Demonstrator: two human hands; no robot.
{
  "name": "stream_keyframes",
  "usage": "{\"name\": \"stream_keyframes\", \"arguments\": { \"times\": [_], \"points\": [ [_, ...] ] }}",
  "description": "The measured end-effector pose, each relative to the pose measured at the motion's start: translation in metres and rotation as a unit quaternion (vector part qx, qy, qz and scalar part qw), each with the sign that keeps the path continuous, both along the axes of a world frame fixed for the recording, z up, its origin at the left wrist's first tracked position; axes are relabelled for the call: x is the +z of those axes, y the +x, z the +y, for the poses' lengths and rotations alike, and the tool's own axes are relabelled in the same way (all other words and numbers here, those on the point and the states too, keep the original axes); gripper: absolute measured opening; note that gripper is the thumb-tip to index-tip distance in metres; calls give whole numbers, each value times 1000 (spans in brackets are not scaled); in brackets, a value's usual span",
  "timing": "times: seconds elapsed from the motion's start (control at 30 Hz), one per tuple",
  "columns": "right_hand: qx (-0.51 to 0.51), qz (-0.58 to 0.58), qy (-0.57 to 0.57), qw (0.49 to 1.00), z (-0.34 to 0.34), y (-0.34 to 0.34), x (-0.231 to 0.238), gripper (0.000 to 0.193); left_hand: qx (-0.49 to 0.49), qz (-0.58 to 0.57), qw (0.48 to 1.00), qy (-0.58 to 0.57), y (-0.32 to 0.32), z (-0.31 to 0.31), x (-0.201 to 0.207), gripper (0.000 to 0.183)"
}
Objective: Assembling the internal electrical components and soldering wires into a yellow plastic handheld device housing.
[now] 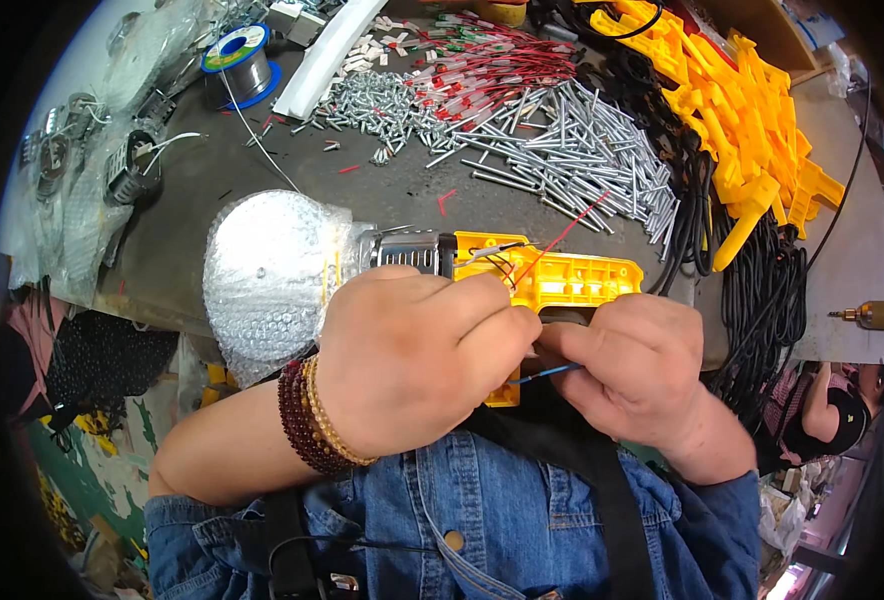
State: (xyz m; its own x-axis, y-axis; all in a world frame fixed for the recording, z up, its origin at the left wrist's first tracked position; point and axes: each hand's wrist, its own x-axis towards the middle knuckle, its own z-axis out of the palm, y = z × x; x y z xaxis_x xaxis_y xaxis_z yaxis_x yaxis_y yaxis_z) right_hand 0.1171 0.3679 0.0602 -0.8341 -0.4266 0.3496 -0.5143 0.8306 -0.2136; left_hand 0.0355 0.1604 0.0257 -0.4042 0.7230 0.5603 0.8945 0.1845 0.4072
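Observation:
In front of my chest lies a yellow plastic housing half (587, 275), ribbed inside, with a silver and black motor-like part (409, 250) at its left end. Clear bubble wrap covers a round silvery piece (267, 265) beyond that. My left hand (417, 355) is closed over the housing's near side, thumb and forefinger pinched; what they grip is hidden. My right hand (637, 365), also pinching, meets it from the right with a blue wire (550, 373) at its fingertips. A thin red wire (562, 238) and black and white wires stick up from the housing.
Long silver screws (572, 150), short screws (362, 105) and red-wired parts (492, 60) are heaped at the back. Yellow housings (742, 130) and black cables (762, 290) lie right, near a screwdriver bit tool (872, 315). A solder spool (242, 68) stands back left, beside wrapped motors (132, 165).

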Motion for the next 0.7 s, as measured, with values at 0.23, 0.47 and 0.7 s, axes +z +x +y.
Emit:
{"name": "stream_keyframes", "arguments": {
  "times": [0.23,0.47,0.7],
  "points": [
    [103,47,40,993,16,-24,4,32,-4,48,999,-16,-1,5,0,21],
    [175,67,17,982,26,-27,-18,26,-29,77,995,-52,1,0,-1,27],
    [36,5,-274,961,29,-25,-23,13,41,-38,982,-178,-31,-32,-1,96]
  ]
}}
